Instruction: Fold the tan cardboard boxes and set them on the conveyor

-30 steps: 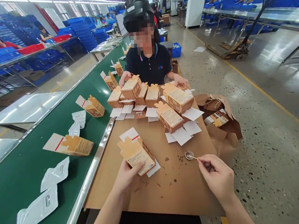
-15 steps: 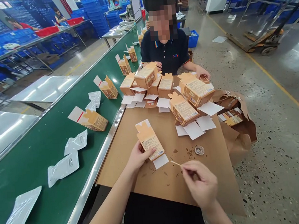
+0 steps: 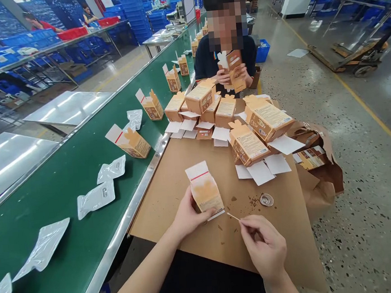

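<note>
My left hand point(image 3: 191, 216) is wrapped round the lower part of a brown-and-white cardboard box point(image 3: 206, 191), thumb on its front. The box tilts, and its white flap with a red strip stands up at the far end. Between the thumb and fingers of my right hand point(image 3: 264, 245) is a thin cotton swab point(image 3: 234, 216), its tip pointing at the box's lower edge, slightly apart from it. Right of the box, a small clear round dish point(image 3: 266, 199) sits on the brown board point(image 3: 172, 189) beside scattered dark crumbs.
Several similar boxes point(image 3: 249, 144) are piled at the board's far side. Across from me a person point(image 3: 233, 67) handles another box. The green conveyor point(image 3: 97, 235) on the left carries boxes and silvery pouches point(image 3: 96, 198). A brown paper bag point(image 3: 334, 171) stands at right.
The box in my left hand has turned, so its red-striped flap now shows. The person opposite has raised a box in both hands. The view has shifted slightly, and pouches on the conveyor appear further along.
</note>
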The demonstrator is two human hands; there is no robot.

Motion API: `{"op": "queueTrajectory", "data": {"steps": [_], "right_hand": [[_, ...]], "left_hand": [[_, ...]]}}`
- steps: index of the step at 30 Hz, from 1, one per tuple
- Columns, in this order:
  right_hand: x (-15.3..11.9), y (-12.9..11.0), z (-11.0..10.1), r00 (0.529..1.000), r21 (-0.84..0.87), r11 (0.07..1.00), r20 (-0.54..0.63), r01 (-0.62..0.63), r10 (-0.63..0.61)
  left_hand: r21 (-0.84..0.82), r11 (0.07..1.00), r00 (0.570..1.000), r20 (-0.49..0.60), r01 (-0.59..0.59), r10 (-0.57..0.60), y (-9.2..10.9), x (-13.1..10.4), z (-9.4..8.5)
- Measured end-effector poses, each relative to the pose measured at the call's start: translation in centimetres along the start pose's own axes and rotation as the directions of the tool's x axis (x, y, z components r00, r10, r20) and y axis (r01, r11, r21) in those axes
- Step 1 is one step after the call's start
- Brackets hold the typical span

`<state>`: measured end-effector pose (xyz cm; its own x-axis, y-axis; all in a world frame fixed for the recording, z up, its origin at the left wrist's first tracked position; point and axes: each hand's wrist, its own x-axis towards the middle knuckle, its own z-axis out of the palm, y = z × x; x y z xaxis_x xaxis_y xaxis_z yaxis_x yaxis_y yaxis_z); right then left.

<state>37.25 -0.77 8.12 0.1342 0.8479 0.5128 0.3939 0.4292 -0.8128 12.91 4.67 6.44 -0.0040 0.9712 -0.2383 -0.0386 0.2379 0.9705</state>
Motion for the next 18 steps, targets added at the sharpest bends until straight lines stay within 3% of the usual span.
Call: {"op": "queueTrajectory", "data": {"steps": [6, 13, 16, 18], "right_hand": [[-0.8, -1.5, -3.0, 0.999, -0.028, 0.999, -0.034, 0.016, -0.017], [-0.2, -1.2, -2.8, 0.997, -0.018, 0.998, -0.035, 0.063, -0.064], [-0.1, -0.8, -3.0, 0.992, -0.023, 0.995, -0.075, 0.098, -0.099], [-0.3, 0.0, -3.7, 0.991, -0.039, 0.993, -0.067, 0.111, -0.113]], "left_hand": [[0.244, 0.967, 0.997, -0.011, -0.076, 0.081, -1.2, -2.0, 0.2], [0.275, 0.954, 0.991, -0.029, -0.119, 0.132, -0.9, -1.4, 0.7], [0.348, 0.929, 0.955, -0.213, -0.122, 0.205, -0.1, -1.4, -2.0], [0.402, 0.913, 0.878, -0.412, -0.065, 0.244, 0.4, -2.1, -5.9]]}}
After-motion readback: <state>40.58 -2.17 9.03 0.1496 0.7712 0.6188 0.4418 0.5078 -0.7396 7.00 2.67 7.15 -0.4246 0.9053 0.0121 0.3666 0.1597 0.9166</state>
